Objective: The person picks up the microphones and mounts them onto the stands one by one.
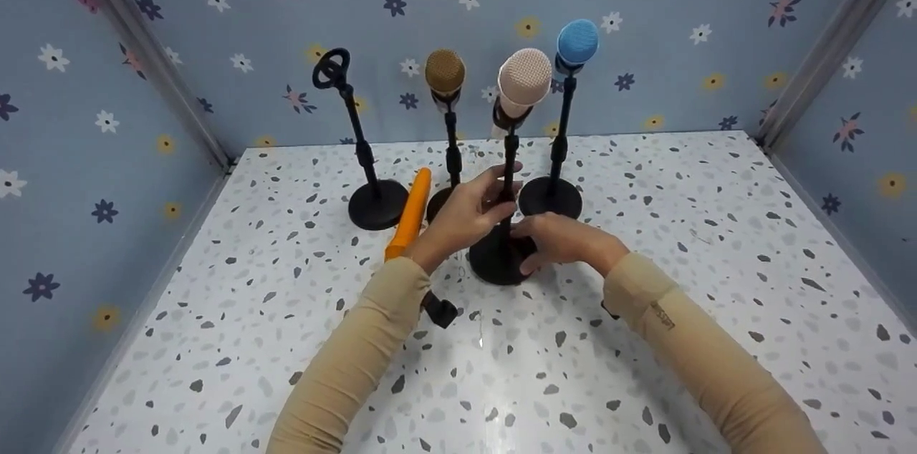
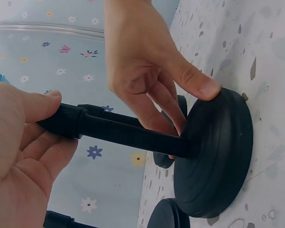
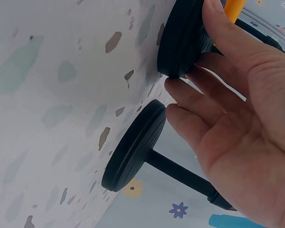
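Note:
A pale pink microphone [image 1: 525, 78] sits in the clip of a black desk microphone stand [image 1: 511, 160], in front of the others. My left hand [image 1: 466, 210] grips this stand's pole, with thumb and fingers round the thick collar [image 2: 66, 118]. Lower down, my right hand [image 1: 566, 239] holds the round base [image 2: 218, 156]. Its thumb presses on the base near the rim, while the other fingers curl by the pole and the base's edge. In the left wrist view the base stands close on the speckled tabletop [image 2: 270, 114].
Behind stand a gold microphone [image 1: 445, 72] and a blue microphone [image 1: 577, 42] on black stands. A stand with an empty ring clip [image 1: 332, 69] is at the left. An orange rod-shaped thing [image 1: 410, 218] lies beside my left wrist. Flower-patterned panels [image 1: 458, 3] enclose the table.

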Motion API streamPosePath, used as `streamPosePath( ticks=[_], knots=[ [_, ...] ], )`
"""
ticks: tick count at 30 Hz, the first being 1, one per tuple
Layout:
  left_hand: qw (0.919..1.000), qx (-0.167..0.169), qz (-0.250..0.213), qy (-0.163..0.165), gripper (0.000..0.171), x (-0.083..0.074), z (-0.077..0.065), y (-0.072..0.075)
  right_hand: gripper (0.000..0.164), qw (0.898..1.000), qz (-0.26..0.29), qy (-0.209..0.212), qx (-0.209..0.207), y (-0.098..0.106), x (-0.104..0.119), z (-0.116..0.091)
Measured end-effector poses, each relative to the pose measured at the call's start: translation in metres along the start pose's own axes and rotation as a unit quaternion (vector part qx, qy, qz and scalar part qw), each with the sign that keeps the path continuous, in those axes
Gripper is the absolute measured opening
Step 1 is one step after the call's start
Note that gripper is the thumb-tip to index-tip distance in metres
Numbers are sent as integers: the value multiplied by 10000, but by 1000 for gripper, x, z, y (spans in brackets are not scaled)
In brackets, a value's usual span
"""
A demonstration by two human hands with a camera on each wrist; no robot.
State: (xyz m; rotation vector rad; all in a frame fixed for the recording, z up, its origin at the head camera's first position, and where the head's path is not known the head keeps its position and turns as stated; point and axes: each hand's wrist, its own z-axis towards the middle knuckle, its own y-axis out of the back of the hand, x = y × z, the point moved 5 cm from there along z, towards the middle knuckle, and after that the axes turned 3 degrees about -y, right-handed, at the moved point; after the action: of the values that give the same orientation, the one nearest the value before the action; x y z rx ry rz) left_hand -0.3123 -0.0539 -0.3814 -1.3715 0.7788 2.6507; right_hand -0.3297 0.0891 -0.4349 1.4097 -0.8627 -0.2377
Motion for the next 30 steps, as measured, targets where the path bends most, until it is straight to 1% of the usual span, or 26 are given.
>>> streamPosePath(
  ticks=[4,8,15,18,24,26,30],
  knots=[
    [9998,-105,9,-144,42,3,-1,0,43,10000,-29,-76,27,0,0,0],
    [9996,-230,4,-179,38,4,-1,0,46,9997,-83,-207,86,0,0,0],
    [9987,-417,190,-243,27,4,1,1,54,9988,-114,-458,122,0,-3,0],
    [9985,-488,151,-210,29,5,1,1,56,9986,-105,-512,126,-1,-3,-1],
    [9983,-570,-1,-155,46,6,-2,0,55,9983,-24,-572,137,-2,-2,0],
    [9981,-586,38,-169,49,7,-2,0,55,9982,-25,-587,137,-2,-2,0],
    [9973,-658,237,-224,48,5,-1,1,52,9987,-40,-505,89,-1,0,-1]
  ],
)
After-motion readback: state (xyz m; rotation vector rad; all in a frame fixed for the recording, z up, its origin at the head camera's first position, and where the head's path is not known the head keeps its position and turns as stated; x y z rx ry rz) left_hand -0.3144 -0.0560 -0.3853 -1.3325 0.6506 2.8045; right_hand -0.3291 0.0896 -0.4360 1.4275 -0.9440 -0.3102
